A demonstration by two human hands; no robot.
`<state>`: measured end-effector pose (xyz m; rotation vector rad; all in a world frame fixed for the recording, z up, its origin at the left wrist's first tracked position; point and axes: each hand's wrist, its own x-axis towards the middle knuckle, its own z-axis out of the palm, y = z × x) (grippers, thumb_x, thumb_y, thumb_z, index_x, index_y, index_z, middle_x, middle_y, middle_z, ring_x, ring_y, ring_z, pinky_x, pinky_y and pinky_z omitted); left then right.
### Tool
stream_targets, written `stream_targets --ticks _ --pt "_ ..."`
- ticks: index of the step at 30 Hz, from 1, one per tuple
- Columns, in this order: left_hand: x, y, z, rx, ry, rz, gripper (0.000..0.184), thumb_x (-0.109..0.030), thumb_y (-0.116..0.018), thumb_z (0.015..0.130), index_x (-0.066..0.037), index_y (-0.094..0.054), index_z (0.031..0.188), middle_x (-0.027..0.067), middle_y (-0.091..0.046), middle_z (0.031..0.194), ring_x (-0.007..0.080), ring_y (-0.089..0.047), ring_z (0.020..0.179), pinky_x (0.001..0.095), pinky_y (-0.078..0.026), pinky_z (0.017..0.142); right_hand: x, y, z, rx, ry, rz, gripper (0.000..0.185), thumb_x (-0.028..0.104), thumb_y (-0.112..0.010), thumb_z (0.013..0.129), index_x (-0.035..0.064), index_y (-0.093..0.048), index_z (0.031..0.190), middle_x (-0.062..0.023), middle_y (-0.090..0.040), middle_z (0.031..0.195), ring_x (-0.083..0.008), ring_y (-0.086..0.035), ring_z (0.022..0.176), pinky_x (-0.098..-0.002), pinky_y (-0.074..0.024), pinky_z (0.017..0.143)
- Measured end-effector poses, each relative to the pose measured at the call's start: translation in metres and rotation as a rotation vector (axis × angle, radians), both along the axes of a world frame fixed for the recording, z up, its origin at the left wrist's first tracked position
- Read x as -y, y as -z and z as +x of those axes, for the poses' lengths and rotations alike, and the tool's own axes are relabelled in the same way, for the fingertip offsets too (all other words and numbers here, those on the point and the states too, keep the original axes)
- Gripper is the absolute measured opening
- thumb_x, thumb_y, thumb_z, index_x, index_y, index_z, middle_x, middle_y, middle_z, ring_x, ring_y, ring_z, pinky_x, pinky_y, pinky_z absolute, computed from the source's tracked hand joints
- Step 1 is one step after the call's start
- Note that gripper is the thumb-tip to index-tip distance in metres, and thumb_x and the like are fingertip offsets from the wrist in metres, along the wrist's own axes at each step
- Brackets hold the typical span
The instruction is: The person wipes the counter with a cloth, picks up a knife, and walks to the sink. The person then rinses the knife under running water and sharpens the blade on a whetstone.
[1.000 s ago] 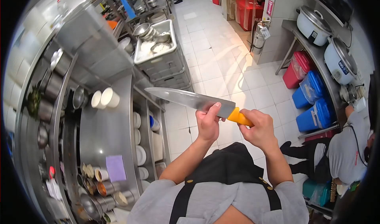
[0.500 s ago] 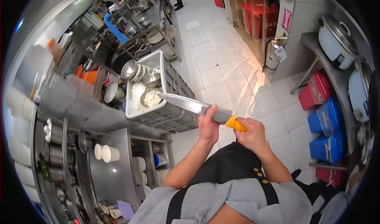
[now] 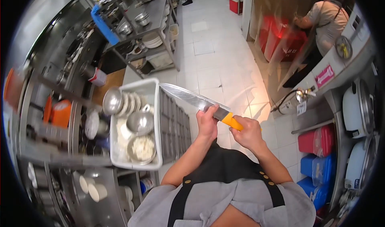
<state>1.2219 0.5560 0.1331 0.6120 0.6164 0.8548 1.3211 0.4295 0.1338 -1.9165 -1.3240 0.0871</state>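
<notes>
A large kitchen knife (image 3: 185, 97) with a yellow handle is held across the front of my body. Its blade points to the upper left, and the tip overlaps the crate's edge from this angle. My right hand (image 3: 248, 133) is wrapped round the handle. The fingers of my left hand (image 3: 207, 124) pinch the blade close to the handle. Left of the knife, a white tub (image 3: 157, 118) on top of a stack of grey crates (image 3: 176, 122) holds metal bowls (image 3: 140, 123), stacked dishes and a bowl of white food (image 3: 143, 148).
Steel shelving with paper cups (image 3: 97, 191) stands at lower left. A worktable (image 3: 154, 20) is further ahead. At right are red and blue bins (image 3: 321, 140) beneath a shelf with rice cookers (image 3: 356, 110). Another person (image 3: 331, 24) leans over a red ice box (image 3: 284, 42) beyond a plastic curtain.
My view has turned to the right and moved forward, so the tub appears nearer and lower. The other person has come into view. Both hands keep the same hold on the knife.
</notes>
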Motion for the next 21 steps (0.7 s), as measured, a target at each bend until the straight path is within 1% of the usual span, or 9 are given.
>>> stream_targets --ticks 1,3,6,10,15,18,21 --pt "-0.028 0.0 0.016 0.018 0.016 -0.001 0.008 -0.006 -0.063 0.086 -0.005 -0.058 0.092 0.0031 -0.061 0.088 0.014 -0.06 0.081 0.0333 -0.05 0.075 -0.027 -0.002 0.014 0.018 0.016 -0.001 0.034 0.014 -0.073 0.07 0.0074 -0.068 0.103 -0.0163 -0.064 0.069 -0.0369 -0.064 0.062 -0.0462 -0.0514 0.059" --pt "-0.081 0.0 0.047 0.008 0.037 -0.017 0.008 -0.009 -0.063 0.086 -0.005 -0.058 0.092 0.0031 -0.062 0.088 0.014 -0.06 0.081 0.0333 -0.05 0.073 -0.077 -0.009 0.038 -0.013 0.069 -0.084 0.036 0.015 -0.075 0.07 0.0069 -0.068 0.104 -0.0175 -0.065 0.071 -0.0377 -0.065 0.065 -0.0468 -0.0517 0.06" --pt "-0.156 -0.01 0.094 -0.032 0.076 -0.008 0.01 -0.01 -0.063 0.086 -0.005 -0.058 0.093 0.0031 -0.062 0.088 0.014 -0.06 0.081 0.0322 -0.05 0.071 -0.147 -0.023 0.072 -0.035 0.135 -0.108 0.038 0.017 -0.076 0.069 0.0067 -0.068 0.105 -0.0187 -0.065 0.072 -0.0379 -0.065 0.067 -0.0466 -0.052 0.061" --pt "-0.239 -0.022 0.151 -0.083 0.135 -0.029 0.01 -0.011 -0.063 0.086 -0.005 -0.058 0.092 0.0031 -0.061 0.088 0.0138 -0.06 0.081 0.0316 -0.049 0.07 -0.226 -0.022 0.117 -0.018 0.217 -0.088 0.039 0.018 -0.077 0.069 0.0067 -0.068 0.105 -0.019 -0.065 0.073 -0.0379 -0.066 0.067 -0.0466 -0.0523 0.062" --pt "-0.336 -0.014 0.221 -0.136 0.172 -0.059 0.012 -0.014 -0.064 0.085 -0.006 -0.059 0.092 0.0025 -0.061 0.087 0.0133 -0.059 0.081 0.0335 -0.049 0.068 -0.32 -0.009 0.186 -0.053 0.218 -0.075 0.039 0.018 -0.077 0.069 0.0056 -0.067 0.105 -0.0185 -0.065 0.073 -0.0381 -0.066 0.068 -0.047 -0.0521 0.063" --pt "-0.398 -0.004 0.274 -0.147 0.166 -0.052 0.012 -0.015 -0.064 0.085 -0.006 -0.06 0.092 0.0023 -0.06 0.085 0.0135 -0.059 0.079 0.0337 -0.049 0.067 -0.381 0.003 0.241 -0.063 0.207 -0.089 0.04 0.017 -0.077 0.069 0.0051 -0.068 0.105 -0.0189 -0.066 0.074 -0.0377 -0.066 0.069 -0.0465 -0.0525 0.064" --pt "-0.46 -0.007 0.335 -0.198 0.129 -0.031 0.01 -0.014 -0.064 0.084 -0.007 -0.06 0.09 0.0018 -0.06 0.084 0.0138 -0.06 0.077 0.0348 -0.05 0.065 -0.446 0.005 0.301 -0.084 0.201 -0.085 0.04 0.017 -0.077 0.069 0.0047 -0.068 0.106 -0.0195 -0.066 0.076 -0.038 -0.066 0.07 -0.0466 -0.0527 0.065"
